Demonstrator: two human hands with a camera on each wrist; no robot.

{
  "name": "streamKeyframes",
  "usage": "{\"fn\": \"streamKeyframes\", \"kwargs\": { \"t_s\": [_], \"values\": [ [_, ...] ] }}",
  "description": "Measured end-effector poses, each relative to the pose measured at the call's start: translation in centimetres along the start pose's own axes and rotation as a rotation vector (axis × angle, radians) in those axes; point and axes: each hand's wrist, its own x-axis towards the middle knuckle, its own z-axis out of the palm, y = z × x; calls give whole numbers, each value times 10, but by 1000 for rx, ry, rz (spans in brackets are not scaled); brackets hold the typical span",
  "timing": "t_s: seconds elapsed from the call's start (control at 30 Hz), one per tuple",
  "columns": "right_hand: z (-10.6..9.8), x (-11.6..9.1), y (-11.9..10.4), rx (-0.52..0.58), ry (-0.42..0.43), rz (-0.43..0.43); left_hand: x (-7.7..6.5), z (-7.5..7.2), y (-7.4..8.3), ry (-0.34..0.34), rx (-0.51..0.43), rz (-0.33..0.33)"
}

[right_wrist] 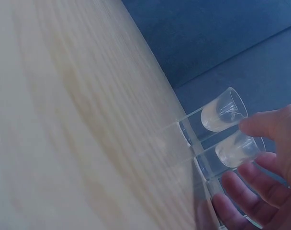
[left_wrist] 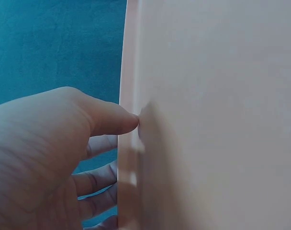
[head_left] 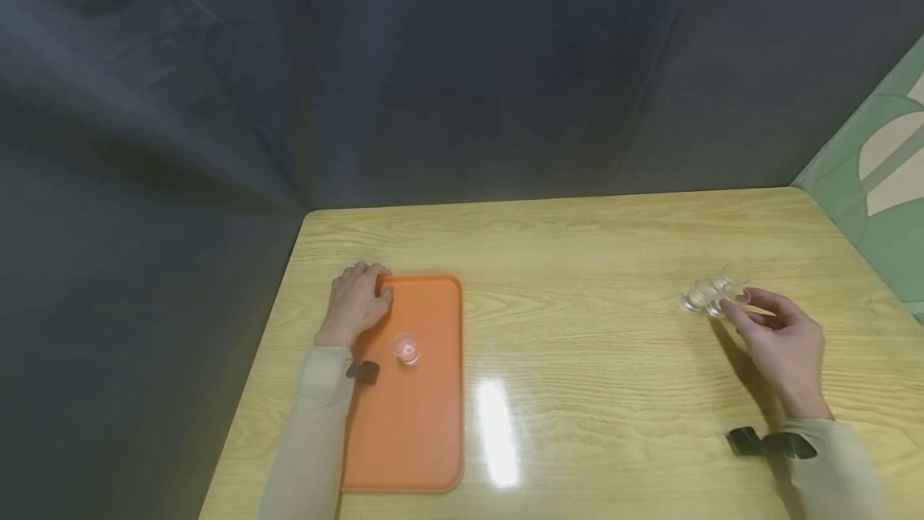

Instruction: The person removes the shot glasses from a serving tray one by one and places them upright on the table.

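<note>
My left hand (head_left: 354, 303) grips the far left edge of an orange tray (head_left: 426, 424). In the left wrist view, its thumb lies on the rim while the other fingers are at the outer side. One small clear shot glass (head_left: 407, 350) stands on the tray, right of that hand. Far to the right, a tight cluster of clear shot glasses (head_left: 699, 295) stands on the table. My right hand (head_left: 783, 339) pinches the nearest shot glass (right_wrist: 239, 149) near its rim, thumb on one side and fingers on the other. Another shot glass (right_wrist: 225, 111) stands right beside it.
The wood-grain table (head_left: 577, 327) spreads between the tray and the cluster. Dark cloth (head_left: 505, 87) hangs behind the table and along its left side. A green patterned surface (head_left: 895, 151) borders the right edge.
</note>
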Motion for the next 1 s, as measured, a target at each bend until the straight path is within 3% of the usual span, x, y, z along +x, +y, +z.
{"fn": "streamKeyframes", "kwargs": {
  "t_s": [0.17, 0.37, 0.57, 0.73, 1.0],
  "values": [
    [2, 2, 0, -40, 16, -36, 0, 0, -1, 1, 8, -3],
    [2, -1, -4, -3, 33, -42, 1, 1, -1, -2, 15, 1],
    [4, -5, -17, 33, 173, -61, -1, 0, -1, 3, 13, 1],
    [8, -10, -30, 74, 268, -156, -1, 0, -1, 3, 11, 6],
    [23, -18, -51, 95, 236, -380, -1, 0, 0, -12, 20, -8]
  ]
}}
